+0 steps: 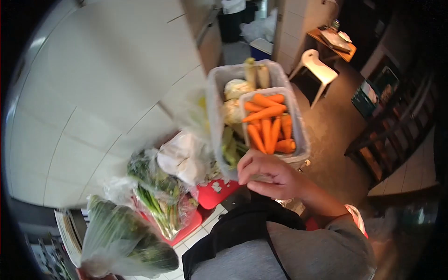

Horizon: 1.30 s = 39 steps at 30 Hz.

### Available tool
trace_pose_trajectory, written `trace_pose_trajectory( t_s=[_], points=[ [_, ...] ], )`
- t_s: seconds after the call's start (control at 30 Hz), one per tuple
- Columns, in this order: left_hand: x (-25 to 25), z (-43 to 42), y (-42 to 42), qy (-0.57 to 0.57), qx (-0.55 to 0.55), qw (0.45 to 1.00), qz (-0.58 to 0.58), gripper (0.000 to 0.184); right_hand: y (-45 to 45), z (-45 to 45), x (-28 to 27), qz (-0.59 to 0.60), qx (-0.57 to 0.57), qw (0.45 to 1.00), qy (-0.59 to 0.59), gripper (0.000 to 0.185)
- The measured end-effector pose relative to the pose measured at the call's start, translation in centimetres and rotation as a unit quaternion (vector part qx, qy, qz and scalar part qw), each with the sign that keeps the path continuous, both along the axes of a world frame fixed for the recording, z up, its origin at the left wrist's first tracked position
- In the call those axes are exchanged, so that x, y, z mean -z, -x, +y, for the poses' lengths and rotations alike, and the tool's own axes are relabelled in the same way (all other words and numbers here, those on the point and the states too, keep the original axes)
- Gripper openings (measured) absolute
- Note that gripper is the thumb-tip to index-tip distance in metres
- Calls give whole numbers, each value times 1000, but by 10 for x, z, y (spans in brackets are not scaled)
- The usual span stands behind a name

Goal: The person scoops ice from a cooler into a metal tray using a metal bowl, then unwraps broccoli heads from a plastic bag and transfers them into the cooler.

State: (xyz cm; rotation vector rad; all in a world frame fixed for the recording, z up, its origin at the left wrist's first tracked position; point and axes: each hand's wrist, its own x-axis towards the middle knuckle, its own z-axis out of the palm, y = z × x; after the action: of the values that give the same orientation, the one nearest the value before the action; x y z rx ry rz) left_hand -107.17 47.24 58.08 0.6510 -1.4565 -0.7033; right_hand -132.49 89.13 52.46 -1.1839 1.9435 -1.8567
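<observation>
At the lower left, my left hand [95, 274] is partly cut off by the frame edge and closed on the gathered end of a clear plastic bag [128, 238] of long green leafy vegetables. My right hand [273, 176] hovers by the near rim of a lined crate [215, 100], fingers loosely curled with a gap to the thumb and nothing visible between them. Inside that crate, a smaller tub [293, 100] holds several carrots [265, 113]. Cauliflowers [237, 88], pale long roots [263, 75] and dark green vegetables [231, 147] lie around the tub.
Bagged green stalks [154, 200] and a white plastic bag [184, 157] rest on red surfaces [217, 193] beside a tiled wall [93, 93]. Farther off are a white chair [319, 70], a small wooden table [347, 55] and a green crate [364, 100].
</observation>
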Motion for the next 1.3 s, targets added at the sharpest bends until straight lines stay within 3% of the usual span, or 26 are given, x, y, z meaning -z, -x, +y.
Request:
trace_pose_trajectory(
  t_s=[0.07, 0.1, 0.13, 0.17, 0.2, 0.3, 0.5, 0.67, 0.73, 0.8, 0.9, 1.0, 1.03, 1.13, 1.17, 1.3],
  points=[
    [-35, 21, 32, -50, 102, 987, 115, 26, 12, 62, 2, 77, 88, 993, 33, 10],
    [-51, 34, 52, 40, 140, 983, 108, 28, 16, 94, 4, 34, 145, 988, 45, 11],
    [-72, 67, 78, -2, 192, 973, 128, 31, 20, 124, 8, 14, 199, 977, 73, 12],
    [-91, 74, 91, -8, 314, 946, 83, 32, 23, 154, 15, -6, 252, 963, 99, 12],
    [-109, 86, 104, -21, 342, 937, 70, 33, 25, 182, 21, -24, 304, 944, 123, 13],
    [-150, 62, 137, 53, 338, 936, 77, 35, 14, 247, 32, -36, 400, 899, 178, 15],
    [-191, 165, 245, 120, 439, 883, 116, 39, -23, 313, 40, -23, 497, 843, 206, 16],
    [-212, 250, 331, 173, 557, 799, 145, 47, -63, 324, 51, -6, 577, 786, 222, 20],
    [-211, 283, 367, 199, 601, 755, 167, 50, -78, 324, 42, 26, 633, 754, 175, 20],
    [-205, 304, 417, 381, 529, 731, 200, 51, -89, 333, 41, 71, 667, 739, 68, 21],
    [-188, 423, 427, 267, 712, 639, 119, 49, -106, 351, 46, 122, 659, 741, -39, 21],
    [-163, 544, 397, 348, 612, 704, 95, 46, -127, 379, 56, 90, 673, 734, -28, 21],
    [-160, 572, 402, 221, 709, 662, 96, 43, -135, 392, 59, 84, 686, 722, -30, 20],
    [-141, 644, 413, 283, 751, 591, 81, 42, -162, 436, 64, 96, 717, 690, -11, 20],
    [-131, 671, 410, 194, 776, 599, 40, 45, -173, 448, 63, 97, 735, 671, -4, 19],
    [-58, 751, 416, -82, 919, 367, -117, 30, -209, 494, 44, 116, 794, 596, -35, 24]
  ],
)
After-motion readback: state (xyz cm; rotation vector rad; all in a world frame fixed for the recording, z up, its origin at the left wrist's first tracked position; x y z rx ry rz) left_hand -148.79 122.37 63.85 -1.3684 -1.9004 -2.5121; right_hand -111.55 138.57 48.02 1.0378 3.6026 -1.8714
